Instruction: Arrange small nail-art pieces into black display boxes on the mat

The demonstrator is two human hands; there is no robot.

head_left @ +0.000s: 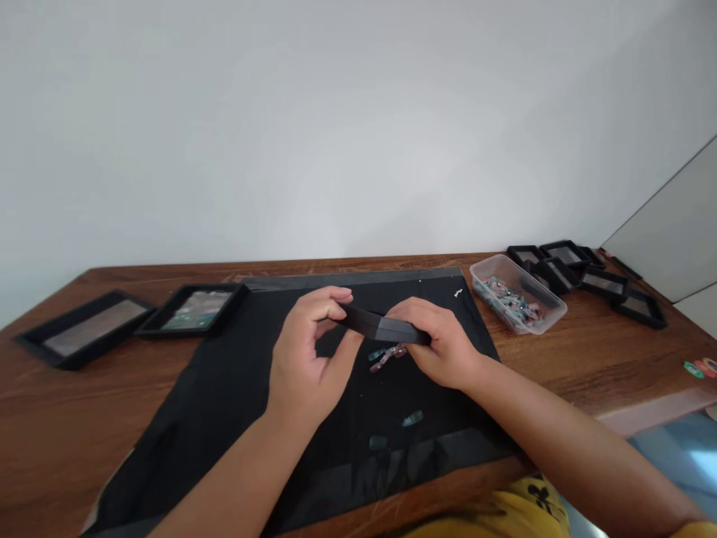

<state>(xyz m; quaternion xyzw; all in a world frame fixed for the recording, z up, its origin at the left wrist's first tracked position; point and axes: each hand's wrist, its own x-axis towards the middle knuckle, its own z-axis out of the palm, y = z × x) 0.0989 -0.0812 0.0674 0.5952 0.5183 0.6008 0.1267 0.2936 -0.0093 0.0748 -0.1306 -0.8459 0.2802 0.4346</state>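
Yellow cloth [504, 515] of the wearer's clothing shows at the bottom edge, close to the camera. Beyond, a pale wall [358, 134] fills the upper half, above a brown wooden table [45, 433] partly covered by a black mat [224, 403]. Over the mat, the left hand [311, 351] and right hand [440, 340] hold a black frame [367, 323] between them, raised and seen nearly edge-on. Left fingers and thumb pinch one end; the right hand closes around the other, its thumb mostly hidden. The step in hand looks like steadying or working this frame with both hands; what its faces carry cannot be told. A next move would seem to call for an even hold at both ends, keeping it clear of what lies beneath. To the right sits a clear container [514, 270] of small glossy pieces, near a cluster of dark frames [560, 276]; two more frames [45, 338] lie at left. Smallest, pink pieces [386, 359] lie below the held frame, and teal pieces [413, 418] rest nearer the wearer.
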